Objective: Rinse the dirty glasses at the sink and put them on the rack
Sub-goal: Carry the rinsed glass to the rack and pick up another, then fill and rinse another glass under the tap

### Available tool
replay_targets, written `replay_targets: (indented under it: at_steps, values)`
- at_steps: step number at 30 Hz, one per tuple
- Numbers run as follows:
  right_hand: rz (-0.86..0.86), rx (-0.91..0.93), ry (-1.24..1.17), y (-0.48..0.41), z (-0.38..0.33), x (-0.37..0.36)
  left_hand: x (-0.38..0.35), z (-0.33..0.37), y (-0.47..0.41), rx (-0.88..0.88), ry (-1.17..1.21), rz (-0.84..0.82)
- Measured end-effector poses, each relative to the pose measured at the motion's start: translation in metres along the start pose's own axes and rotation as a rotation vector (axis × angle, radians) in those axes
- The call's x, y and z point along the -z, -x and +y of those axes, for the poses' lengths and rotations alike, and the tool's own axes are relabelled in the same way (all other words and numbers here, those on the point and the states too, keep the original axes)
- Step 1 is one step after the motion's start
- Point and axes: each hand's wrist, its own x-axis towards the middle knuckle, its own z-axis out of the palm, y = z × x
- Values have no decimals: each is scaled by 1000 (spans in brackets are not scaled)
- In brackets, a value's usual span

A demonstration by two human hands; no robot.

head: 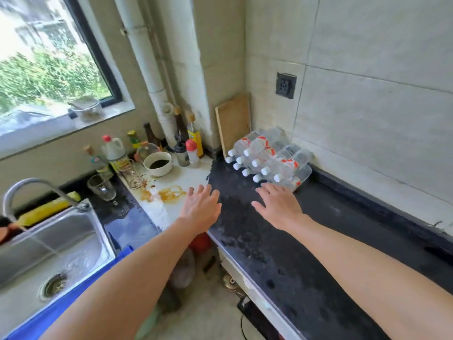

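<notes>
Sink [61, 231]: well left of both hands, tap [29, 185] running.
Left hand [201, 207], right hand [278, 208]: fingers spread, holding nothing.
Front glass [101, 188], rear glass [131, 174]: left of left hand, apparently unrinsed (rack unseen); all remains.

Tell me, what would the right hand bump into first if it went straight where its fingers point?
Most likely the pack of water bottles. The right hand, fingers open, aims at it across the dark counter, with nothing in between. The hand's height is unclear.
</notes>
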Motion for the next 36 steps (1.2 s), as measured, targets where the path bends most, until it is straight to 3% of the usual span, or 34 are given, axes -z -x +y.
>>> replay_targets:
  at_steps: [12, 23, 30, 36]
  values:
    - [-35, 362, 8, -181, -133, -45, -53, -162, 26, 384, 5, -136]
    - [-116, 663, -34, -275, -297, -74, -87, -273, 98, 709, 76, -186]
    - [-182, 674, -9, -327, -395, -102, -134, -364, 114, 752, 123, -207]
    - [-268, 471, -32, -386, -465, -124, -179, -440, 117, 712, 189, -228]
